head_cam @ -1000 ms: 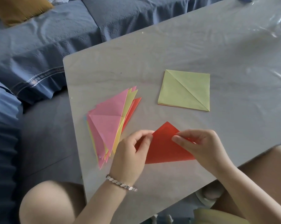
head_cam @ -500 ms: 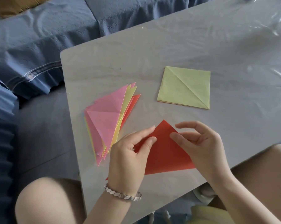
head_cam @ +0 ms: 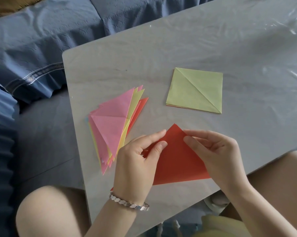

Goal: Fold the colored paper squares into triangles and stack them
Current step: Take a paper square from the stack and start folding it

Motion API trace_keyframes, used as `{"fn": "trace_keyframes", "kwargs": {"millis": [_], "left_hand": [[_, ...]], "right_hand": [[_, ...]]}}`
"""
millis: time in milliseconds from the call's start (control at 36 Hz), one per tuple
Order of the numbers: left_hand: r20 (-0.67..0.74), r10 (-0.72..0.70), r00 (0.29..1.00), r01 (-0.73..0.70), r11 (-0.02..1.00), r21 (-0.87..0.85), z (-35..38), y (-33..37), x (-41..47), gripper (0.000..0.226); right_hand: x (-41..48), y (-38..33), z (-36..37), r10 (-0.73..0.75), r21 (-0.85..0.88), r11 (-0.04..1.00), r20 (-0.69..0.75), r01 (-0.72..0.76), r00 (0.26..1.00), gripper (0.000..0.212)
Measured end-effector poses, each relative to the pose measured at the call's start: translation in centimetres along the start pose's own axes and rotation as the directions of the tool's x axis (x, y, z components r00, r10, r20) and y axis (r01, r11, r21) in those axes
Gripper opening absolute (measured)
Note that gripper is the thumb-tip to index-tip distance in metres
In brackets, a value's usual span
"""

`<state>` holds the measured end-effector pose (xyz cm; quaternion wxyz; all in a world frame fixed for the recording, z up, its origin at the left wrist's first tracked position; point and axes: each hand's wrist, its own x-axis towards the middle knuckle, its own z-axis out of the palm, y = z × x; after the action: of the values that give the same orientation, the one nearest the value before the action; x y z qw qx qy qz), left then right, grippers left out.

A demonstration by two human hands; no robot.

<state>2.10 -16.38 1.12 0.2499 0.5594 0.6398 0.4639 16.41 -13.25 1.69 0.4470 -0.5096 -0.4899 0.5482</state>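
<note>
A red paper (head_cam: 176, 159), folded into a triangle with its tip pointing away from me, lies near the table's front edge. My left hand (head_cam: 139, 161) pinches its left side between thumb and fingers. My right hand (head_cam: 216, 151) pinches its right edge near the tip. To the left lies a fanned stack of folded triangles (head_cam: 113, 124), pink on top with yellow and red beneath. Behind the red paper sits a pile of unfolded squares (head_cam: 195, 90), the top one light green with a diagonal crease.
The grey table (head_cam: 161, 53) is covered with clear plastic film. A blue sofa (head_cam: 33, 40) runs along the left and back. My bare knees flank the table's front edge. A silver bracelet (head_cam: 129, 203) is on my left wrist.
The red triangle has shifted slightly toward me on the table. My fingers have moved up along its edges toward the tip, and my right fingers have spread a little.
</note>
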Motion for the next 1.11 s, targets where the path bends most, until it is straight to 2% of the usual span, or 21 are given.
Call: {"fn": "trace_keyframes", "kwargs": {"millis": [250, 500, 694, 833, 1000, 1111], "left_hand": [[0.003, -0.012, 1.000, 0.012, 1.000, 0.001, 0.0, 0.1, -0.1, 0.035], [0.017, -0.036, 0.999, 0.036, 0.999, -0.003, 0.0, 0.1, -0.1, 0.033], [0.024, -0.102, 0.994, 0.103, 0.994, -0.037, 0.2, 0.1, -0.4, 0.039], [0.053, -0.113, 0.992, 0.114, 0.993, -0.013, 0.3, -0.1, -0.4, 0.033], [0.050, -0.088, 0.995, 0.085, 0.995, 0.058, 0.6, -0.8, -0.6, 0.028], [0.078, -0.179, 0.981, 0.171, 0.981, 0.095, 1.1, -1.6, -0.6, 0.025]], "right_hand": [[0.1, 0.0, -0.2, 0.026, -0.002, 1.000, 0.009, -0.026, 1.000, 0.017], [0.3, 0.2, -0.2, -0.029, -0.028, 0.999, 0.005, 0.029, 1.000, 0.026], [0.3, 0.6, -0.4, -0.014, -0.044, 0.999, 0.017, 0.015, 1.000, 0.019], [0.5, 0.7, -0.5, -0.017, -0.084, 0.996, 0.021, 0.019, 1.000, 0.019], [0.9, 1.4, -0.8, -0.002, -0.169, 0.986, 0.055, 0.011, 0.998, 0.022], [1.8, 2.2, -1.3, 0.005, -0.328, 0.944, 0.128, 0.038, 0.992, 0.021]]}}
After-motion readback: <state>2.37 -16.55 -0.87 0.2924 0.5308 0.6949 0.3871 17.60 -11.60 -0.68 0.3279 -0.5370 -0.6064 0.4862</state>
